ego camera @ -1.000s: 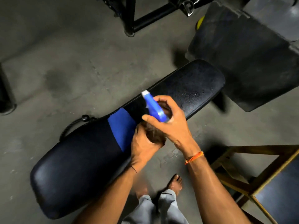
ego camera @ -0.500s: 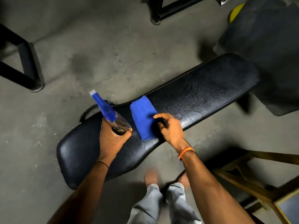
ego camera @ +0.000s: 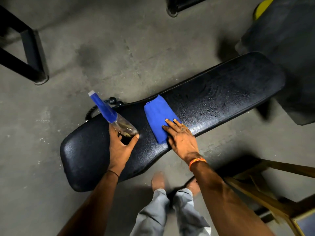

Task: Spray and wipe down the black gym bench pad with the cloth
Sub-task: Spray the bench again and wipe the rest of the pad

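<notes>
Your right hand point(ego camera: 182, 138) lies flat, fingers straight, on the one blue cloth point(ego camera: 157, 116), mid bench pad point(ego camera: 221, 92). Your left hand point(ego camera: 119, 148) grips the one spray bottle point(ego camera: 117, 120), left of it. One black frame point(ego camera: 29, 53) far left; one wooden stool point(ego camera: 252, 186) near right.

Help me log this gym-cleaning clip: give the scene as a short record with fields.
bench pad: black, droplets on its right half
cloth: blue, folded, lying across the pad's middle
right hand: flat, fingers pressing the cloth's near edge
left hand: grips the spray bottle
spray bottle: clear body, blue head, tilted up-left over the pad
</notes>
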A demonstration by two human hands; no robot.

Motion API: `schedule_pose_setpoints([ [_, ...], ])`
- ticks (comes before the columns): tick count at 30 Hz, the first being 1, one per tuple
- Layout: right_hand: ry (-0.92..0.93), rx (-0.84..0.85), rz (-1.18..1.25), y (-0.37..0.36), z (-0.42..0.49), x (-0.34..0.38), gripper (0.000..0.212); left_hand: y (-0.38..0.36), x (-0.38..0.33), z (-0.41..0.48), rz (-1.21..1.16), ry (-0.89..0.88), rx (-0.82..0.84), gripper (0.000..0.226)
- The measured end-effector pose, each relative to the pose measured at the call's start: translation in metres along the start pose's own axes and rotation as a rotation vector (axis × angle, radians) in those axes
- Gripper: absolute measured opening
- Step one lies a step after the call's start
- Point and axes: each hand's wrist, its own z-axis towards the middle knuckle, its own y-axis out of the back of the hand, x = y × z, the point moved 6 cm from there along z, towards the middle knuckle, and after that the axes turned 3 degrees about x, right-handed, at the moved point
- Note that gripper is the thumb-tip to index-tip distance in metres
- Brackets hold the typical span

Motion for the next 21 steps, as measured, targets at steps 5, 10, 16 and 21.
schedule_pose_setpoints([
  [5, -0.077, -0.040, -0.010, 0.016, -0.026, -0.031, 0.056, -0.010, 0.015, -0.017, -0.029, 0.043, -0.107, 0.097],
  [10, -0.153, -0.056, -0.033, 0.031, -0.022, -0.029, 0.054, -0.041, 0.043, -0.073, 0.411, -0.110, -0.202, 0.059],
  [16, -0.047, -0.114, -0.009, 0.027, 0.039, -0.014, 0.059, -0.103, 0.033, -0.072, 0.804, -0.372, 0.077, 0.052],
  [21, -0.006, -0.106, -0.226, 0.003, 0.068, -0.021, 0.062, -0.140, 0.001, 0.011, 1.003, -0.432, 0.082, 0.059],
])
